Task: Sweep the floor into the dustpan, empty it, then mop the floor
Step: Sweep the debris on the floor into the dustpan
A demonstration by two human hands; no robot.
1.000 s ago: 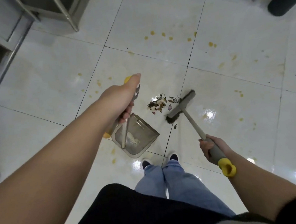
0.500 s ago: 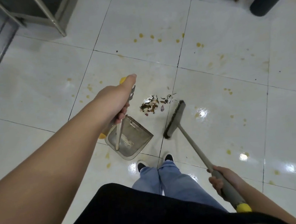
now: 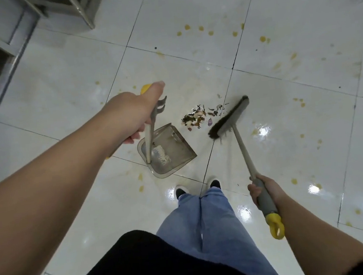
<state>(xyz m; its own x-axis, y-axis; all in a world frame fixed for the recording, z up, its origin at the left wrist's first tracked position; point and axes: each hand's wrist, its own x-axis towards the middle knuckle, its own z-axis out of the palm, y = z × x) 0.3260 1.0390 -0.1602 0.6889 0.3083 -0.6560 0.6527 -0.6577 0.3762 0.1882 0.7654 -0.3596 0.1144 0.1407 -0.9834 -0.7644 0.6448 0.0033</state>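
Grip: your left hand (image 3: 134,117) clasps the dustpan (image 3: 167,149) handle, right hand (image 3: 264,192) clenches the broom (image 3: 229,119) grip | Debris (image 3: 198,116): between pan mouth and bristles, at the pan's 1 o'clock | Handling: scraps look light, scatter-prone; keep hold low on the stiff handle.

The dustpan (image 3: 166,152) sits on the floor (image 3: 284,105) just ahead of the person's shoes (image 3: 197,188), its upright handle in the left hand (image 3: 133,115). The debris pile (image 3: 198,116) lies between the dustpan's mouth and the broom head (image 3: 229,118), which stands to its right. The right hand (image 3: 263,192) grips the broom's handle nearer the person
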